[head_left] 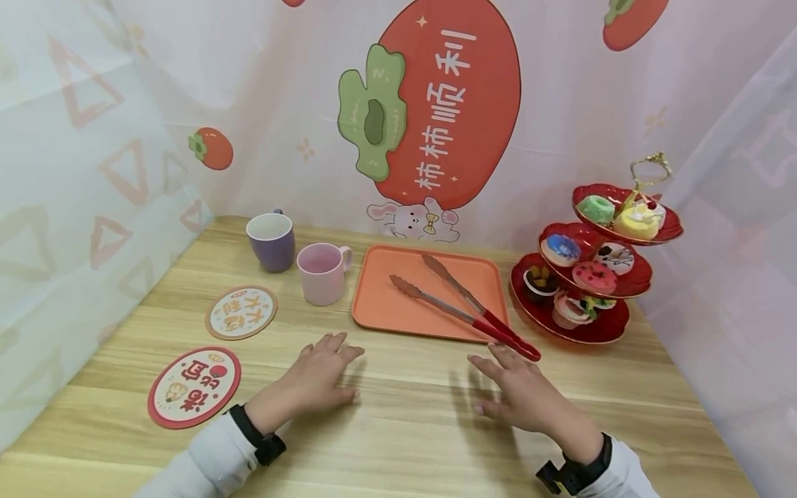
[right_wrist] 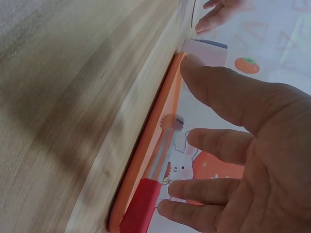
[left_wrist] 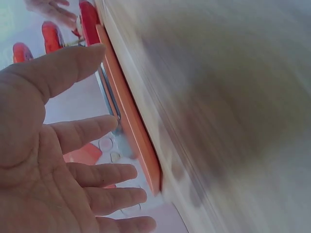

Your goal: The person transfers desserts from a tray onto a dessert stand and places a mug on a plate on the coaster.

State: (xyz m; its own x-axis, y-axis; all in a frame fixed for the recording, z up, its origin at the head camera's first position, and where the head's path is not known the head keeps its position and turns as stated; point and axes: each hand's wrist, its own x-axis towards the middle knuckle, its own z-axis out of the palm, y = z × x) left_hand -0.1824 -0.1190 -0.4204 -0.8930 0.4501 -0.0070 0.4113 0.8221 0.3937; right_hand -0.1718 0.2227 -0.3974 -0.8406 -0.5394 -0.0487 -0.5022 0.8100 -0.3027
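My left hand [head_left: 315, 382] hovers over the wooden table with its fingers spread and nothing in it. Opposite it, my right hand [head_left: 523, 394] is also spread and holds nothing; its fingertips appear close to the red handles of a pair of tongs [head_left: 463, 304]. These tongs lie on an orange tray [head_left: 381, 304], with the handle ends sticking out past its front right edge. In the left wrist view the palm and fingers show in front of the tray [left_wrist: 129, 104]. The right wrist view shows the tongs' red handle [right_wrist: 141, 206] beyond the fingers.
Right of the tray stands a three-tier red stand [head_left: 613, 332] bearing several cakes and doughnuts. To the left are a pink mug [head_left: 322, 280], a purple mug [head_left: 272, 242], an orange-rimmed round coaster [head_left: 241, 312] and a red-rimmed one [head_left: 194, 387]. A printed curtain [head_left: 280, 104] hangs behind.
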